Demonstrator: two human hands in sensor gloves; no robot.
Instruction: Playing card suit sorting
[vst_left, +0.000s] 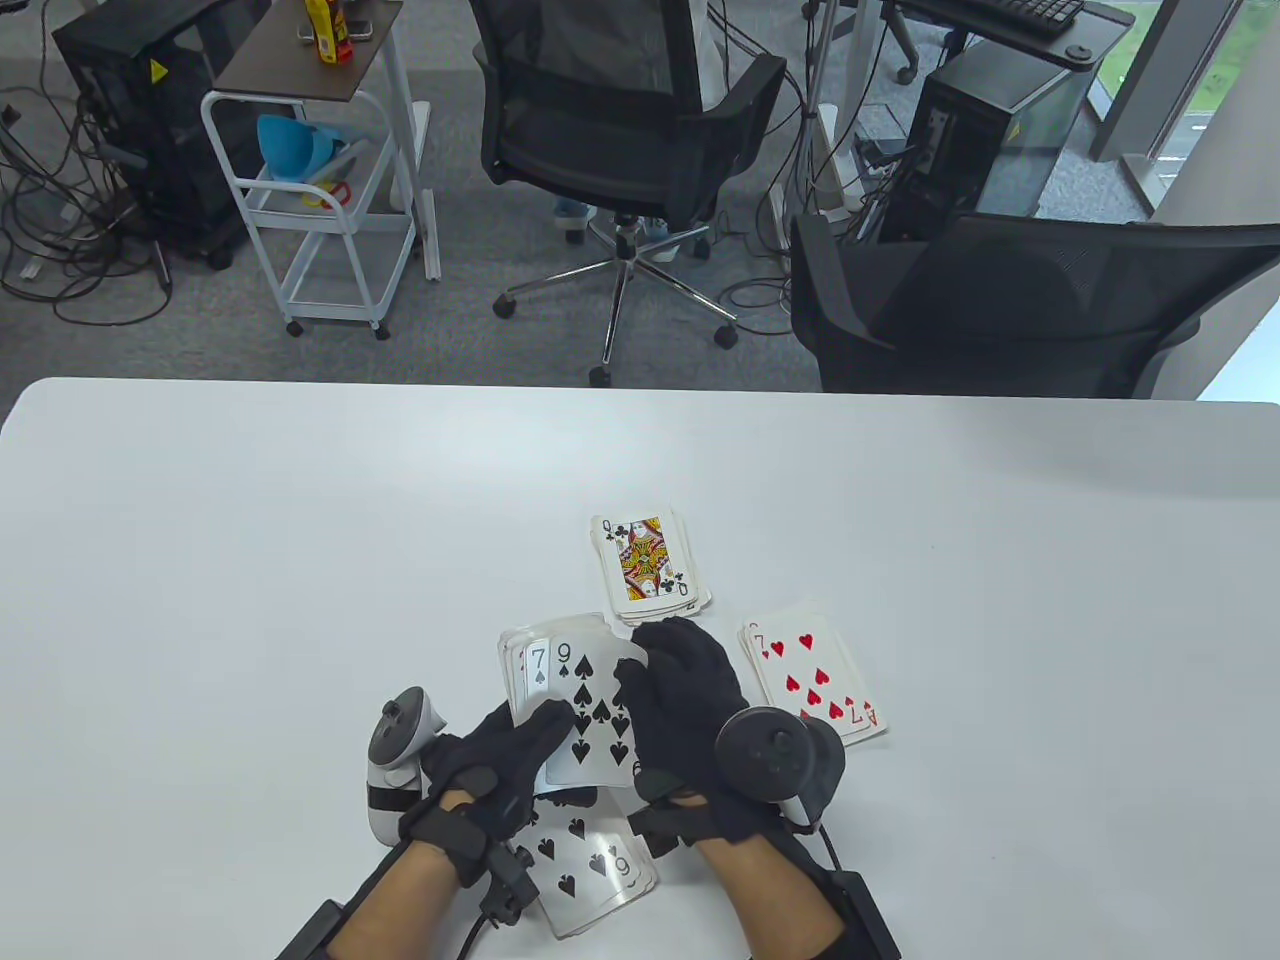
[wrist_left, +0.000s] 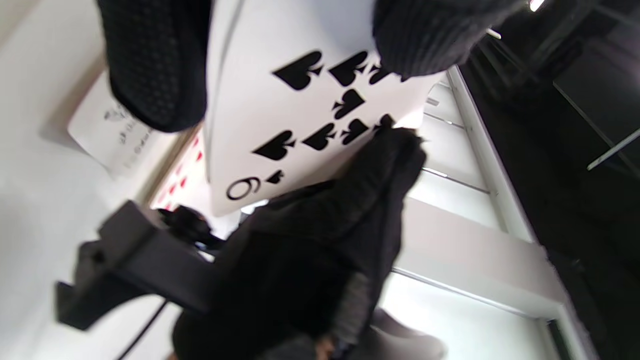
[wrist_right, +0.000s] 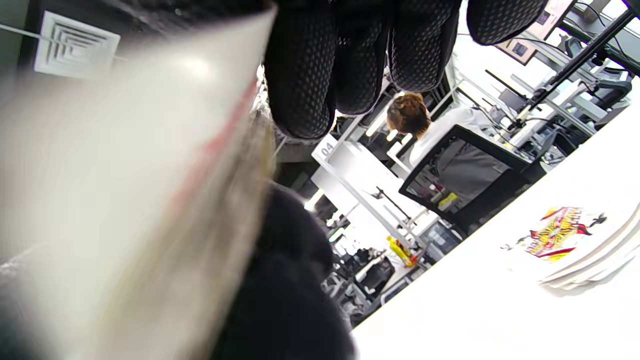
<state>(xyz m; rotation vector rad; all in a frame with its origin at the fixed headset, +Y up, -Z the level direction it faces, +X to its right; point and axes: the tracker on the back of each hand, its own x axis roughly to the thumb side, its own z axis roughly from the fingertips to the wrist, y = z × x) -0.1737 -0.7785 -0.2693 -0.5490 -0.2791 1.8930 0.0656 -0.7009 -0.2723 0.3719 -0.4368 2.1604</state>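
Both hands grasp the fanned cards — the left hand (vst_left: 500, 775) under their lower edge, the right hand (vst_left: 680, 700) on the nine of spades (vst_left: 590, 715).

Queen-topped pile (vst_left: 650, 565) farthest back on surface (vst_left: 250, 560); heart pile (vst_left: 815, 685) to its right, nearer; spade pile (vst_left: 590, 870) nearest, beneath held fan (vst_left: 575, 700).

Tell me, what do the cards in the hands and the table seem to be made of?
Nine of spades: probably glossy plastic or coated stock; it bows between the left hand and right hand. Table: smooth matte white top, likely laminate.
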